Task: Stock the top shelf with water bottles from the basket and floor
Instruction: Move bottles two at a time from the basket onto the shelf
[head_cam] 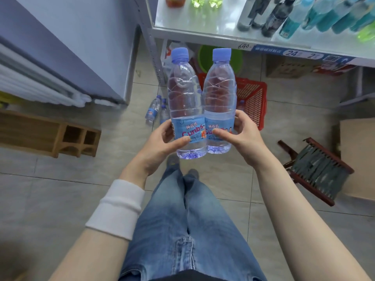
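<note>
Nearest, the left hand [160, 142] and right hand [243, 136] each hold a bottle at the label, fingers [180, 141] curled round it. The clear plastic blue-capped left water bottle [185, 98] and its matching right water bottle [219, 94] touch side by side, long axes upright, caps toward 12 o'clock. Their blue labels read "Cunbs". Beyond, the red plastic basket [253, 98] sits at 1 o'clock and small floor bottles [153, 109] lie at 10. Farthest, the white shelf [203, 23] has an edge strip showing "24".

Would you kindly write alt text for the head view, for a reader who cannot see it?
The left hand grips the left bottle and the right hand the right bottle, both upright, blue-capped, side by side. Beyond: a white shelf, a red basket, floor bottles.
</note>
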